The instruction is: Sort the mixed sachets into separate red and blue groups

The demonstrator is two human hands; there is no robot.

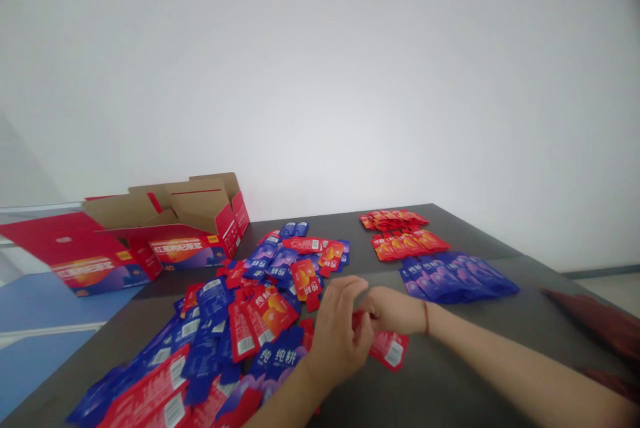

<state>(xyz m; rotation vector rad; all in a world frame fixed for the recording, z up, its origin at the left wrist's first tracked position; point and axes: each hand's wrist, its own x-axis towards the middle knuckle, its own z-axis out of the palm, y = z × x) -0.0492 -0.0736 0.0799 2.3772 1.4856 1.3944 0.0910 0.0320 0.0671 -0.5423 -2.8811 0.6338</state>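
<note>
My left hand [339, 329] is closed, its thumb and fingers pinching the top end of a red sachet [391, 350]. Against it is my right hand [395, 310], with a thin red cord at the wrist and its fingers curled round the same sachet; the fingertips are partly hidden. The sachet's lower end, with a white barcode label, sticks out below the right hand. Just left of my hands spreads a loose pile of blue sachets [207, 305] and red sachets [270, 313], some face up and some showing barcodes.
Overlapping blue sachets [453, 276] lie in a row beyond my right hand. Behind them are two groups of red sachets, a nearer row [407, 244] and a farther stack [393, 219]. Open red cartons [187, 251] stand at the back left of the dark table [475, 361]. A white wall rises behind.
</note>
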